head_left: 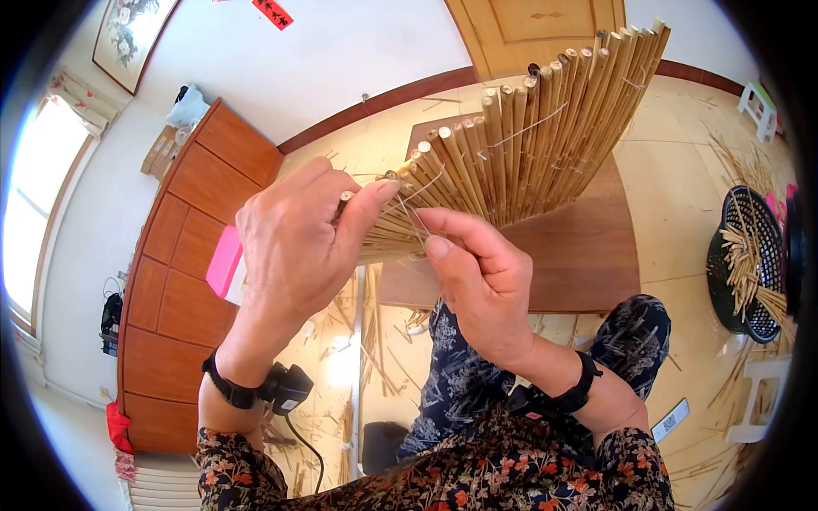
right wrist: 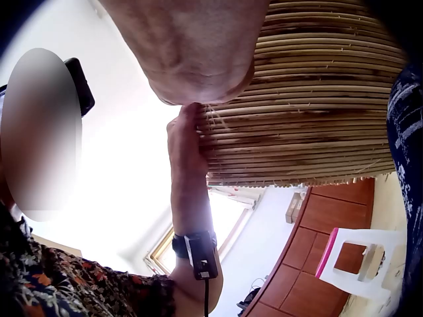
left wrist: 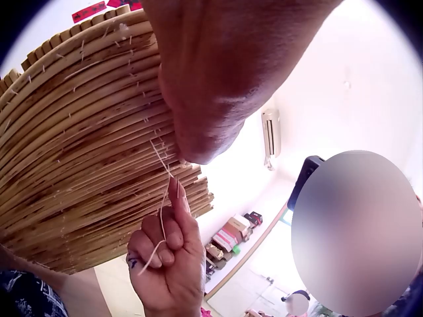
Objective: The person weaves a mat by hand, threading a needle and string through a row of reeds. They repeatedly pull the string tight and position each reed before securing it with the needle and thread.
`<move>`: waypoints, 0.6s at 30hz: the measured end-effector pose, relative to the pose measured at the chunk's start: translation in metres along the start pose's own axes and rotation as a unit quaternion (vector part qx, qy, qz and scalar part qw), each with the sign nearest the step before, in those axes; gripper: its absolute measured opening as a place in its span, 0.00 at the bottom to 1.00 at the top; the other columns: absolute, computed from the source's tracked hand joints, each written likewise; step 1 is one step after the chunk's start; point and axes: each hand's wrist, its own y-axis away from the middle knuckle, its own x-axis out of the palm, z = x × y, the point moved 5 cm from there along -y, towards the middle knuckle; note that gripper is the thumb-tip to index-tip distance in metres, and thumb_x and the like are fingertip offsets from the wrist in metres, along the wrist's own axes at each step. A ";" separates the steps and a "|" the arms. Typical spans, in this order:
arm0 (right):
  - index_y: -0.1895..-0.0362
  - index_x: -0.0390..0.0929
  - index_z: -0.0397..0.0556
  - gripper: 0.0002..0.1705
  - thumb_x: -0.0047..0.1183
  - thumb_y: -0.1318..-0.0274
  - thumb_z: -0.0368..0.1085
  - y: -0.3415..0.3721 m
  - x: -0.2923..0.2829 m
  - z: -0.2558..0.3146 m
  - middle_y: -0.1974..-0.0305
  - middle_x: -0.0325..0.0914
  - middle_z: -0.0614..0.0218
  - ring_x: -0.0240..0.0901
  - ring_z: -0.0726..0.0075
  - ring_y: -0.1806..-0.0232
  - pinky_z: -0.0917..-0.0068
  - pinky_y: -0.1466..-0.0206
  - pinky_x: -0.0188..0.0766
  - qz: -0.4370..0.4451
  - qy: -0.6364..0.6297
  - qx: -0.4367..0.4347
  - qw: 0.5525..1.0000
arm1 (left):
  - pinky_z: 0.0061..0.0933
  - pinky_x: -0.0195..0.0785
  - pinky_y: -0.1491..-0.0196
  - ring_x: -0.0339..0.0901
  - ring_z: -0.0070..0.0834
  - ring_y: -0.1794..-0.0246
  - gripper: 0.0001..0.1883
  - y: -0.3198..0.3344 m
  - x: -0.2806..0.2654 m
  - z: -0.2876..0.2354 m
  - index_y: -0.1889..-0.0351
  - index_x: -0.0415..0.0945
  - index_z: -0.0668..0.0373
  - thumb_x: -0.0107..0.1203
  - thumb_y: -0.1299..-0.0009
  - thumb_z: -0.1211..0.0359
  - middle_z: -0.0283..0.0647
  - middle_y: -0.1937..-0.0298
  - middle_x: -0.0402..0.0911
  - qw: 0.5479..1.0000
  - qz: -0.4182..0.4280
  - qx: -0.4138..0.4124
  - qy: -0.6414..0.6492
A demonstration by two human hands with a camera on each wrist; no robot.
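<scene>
Along one edge, left grip (head_left: 298,221) clasps the stalk mat (head_left: 527,145) — right grip (head_left: 492,294) pinches thread (left wrist: 161,158).

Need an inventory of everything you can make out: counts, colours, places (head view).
Stalk mat: 1, tan, centre
Thread: several strands, white, on the mat
Table: 1, brown, below the mat
Loose stalks: too many to count, tan, floor
Basket: 1, dark, right, holding stalks
Pink-topped stool: 1, left
White-and-green stool: 1, upper right
Phone: 1, pale, floor, lower right
Cabinet: 1, reddish brown, left
Blue bag: 1, atop the cabinet
Framed picture: 1, pale, upper-left wall
Door: 1, light brown, top
Window: 1, bright, left
Wrist cameras: 2, black, one per arm
Left hand: 1, bare, gripping the mat
Right hand: 1, bare, pinching thread
</scene>
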 end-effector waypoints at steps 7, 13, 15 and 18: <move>0.45 0.77 0.37 0.16 0.51 0.34 0.31 -0.008 -0.001 -0.001 0.52 0.82 0.64 0.74 0.81 0.53 0.81 0.50 0.71 -0.027 -0.032 -0.025 0.999 | 0.36 0.56 0.80 0.68 0.36 0.83 0.20 -0.008 0.004 -0.006 0.82 0.75 0.58 0.61 0.32 0.55 0.37 0.83 0.67 1.000 0.003 0.007 -0.024; 0.45 0.76 0.36 0.16 0.51 0.34 0.31 -0.012 -0.002 -0.003 0.51 0.82 0.62 0.74 0.79 0.51 0.80 0.47 0.70 -0.025 -0.026 -0.032 0.999 | 0.35 0.56 0.80 0.68 0.35 0.83 0.21 -0.010 0.006 -0.006 0.81 0.76 0.58 0.60 0.32 0.54 0.36 0.83 0.68 1.000 0.002 0.011 -0.023; 0.45 0.76 0.36 0.16 0.51 0.34 0.31 -0.013 -0.002 -0.002 0.51 0.82 0.62 0.74 0.79 0.51 0.79 0.47 0.70 -0.027 -0.026 -0.031 0.999 | 0.35 0.56 0.80 0.68 0.35 0.83 0.21 -0.010 0.006 -0.007 0.81 0.76 0.58 0.60 0.32 0.55 0.36 0.83 0.68 1.000 0.003 0.010 -0.023; 0.45 0.76 0.36 0.16 0.50 0.34 0.31 -0.015 -0.002 -0.001 0.51 0.82 0.62 0.74 0.79 0.51 0.79 0.47 0.70 -0.026 -0.025 -0.038 0.999 | 0.35 0.56 0.80 0.68 0.34 0.83 0.21 -0.011 0.005 -0.008 0.82 0.76 0.58 0.60 0.32 0.55 0.36 0.83 0.68 1.000 0.007 0.008 -0.026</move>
